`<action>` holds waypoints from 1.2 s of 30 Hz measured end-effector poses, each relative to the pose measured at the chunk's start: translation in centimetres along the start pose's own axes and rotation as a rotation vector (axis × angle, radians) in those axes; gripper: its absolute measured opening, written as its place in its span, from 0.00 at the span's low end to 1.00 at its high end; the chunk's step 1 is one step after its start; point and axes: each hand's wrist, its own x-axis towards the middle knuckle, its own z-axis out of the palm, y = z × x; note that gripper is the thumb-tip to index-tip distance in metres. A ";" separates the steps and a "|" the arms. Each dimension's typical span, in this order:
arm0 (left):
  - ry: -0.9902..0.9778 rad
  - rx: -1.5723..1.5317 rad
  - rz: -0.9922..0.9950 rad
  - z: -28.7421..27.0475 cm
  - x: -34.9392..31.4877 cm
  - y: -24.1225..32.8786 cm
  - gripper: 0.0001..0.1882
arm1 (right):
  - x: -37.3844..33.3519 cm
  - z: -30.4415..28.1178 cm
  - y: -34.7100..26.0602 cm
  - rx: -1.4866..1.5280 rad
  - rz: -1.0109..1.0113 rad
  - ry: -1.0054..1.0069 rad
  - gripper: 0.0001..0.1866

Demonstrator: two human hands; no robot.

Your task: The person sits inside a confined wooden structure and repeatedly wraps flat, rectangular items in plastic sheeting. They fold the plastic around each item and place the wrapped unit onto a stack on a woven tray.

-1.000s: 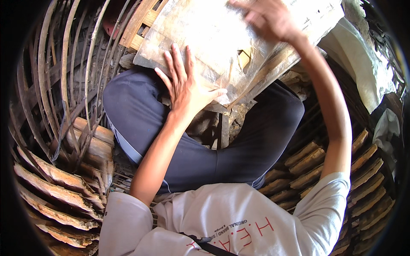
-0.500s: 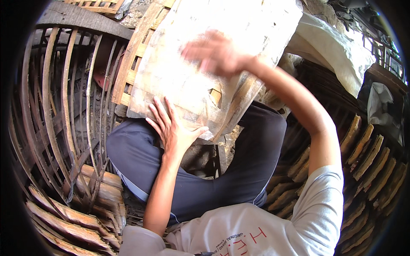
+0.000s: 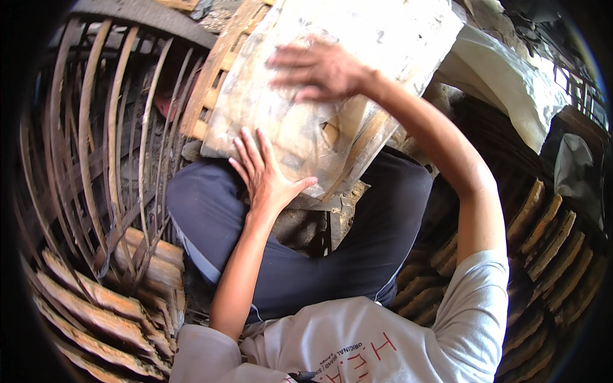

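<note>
A translucent plastic sheet (image 3: 294,137) lies over a woven bamboo rack (image 3: 211,96), whose slats show along its left edge. Glare whitens the sheet's far part. Near its front edge my left hand (image 3: 267,182) rests flat on the plastic, fingers spread and thumb pointing right. Higher up, my right hand (image 3: 322,70) reaches in from the right over the sheet with fingers stretched out, slightly blurred by motion. Whether its palm touches the plastic I cannot tell. Neither hand holds anything.
Curved wooden slats (image 3: 115,127) stand at the left. Stacked rough-edged brown pieces (image 3: 96,313) lie at lower left, and more rows (image 3: 543,242) at the right. Pale loose sheeting (image 3: 504,83) hangs beyond my right arm. My crossed legs (image 3: 383,210) sit below the rack.
The whole view has shifted slightly. My right hand stays over the sheet, still blurred, its fingers now more stretched toward the left. My left hand keeps its place on the sheet.
</note>
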 end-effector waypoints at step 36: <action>0.245 -0.926 -1.473 35.0 -60.6 -38.7 0.23 | -34.4 0.8 -12.6 -0.152 0.997 0.028 0.19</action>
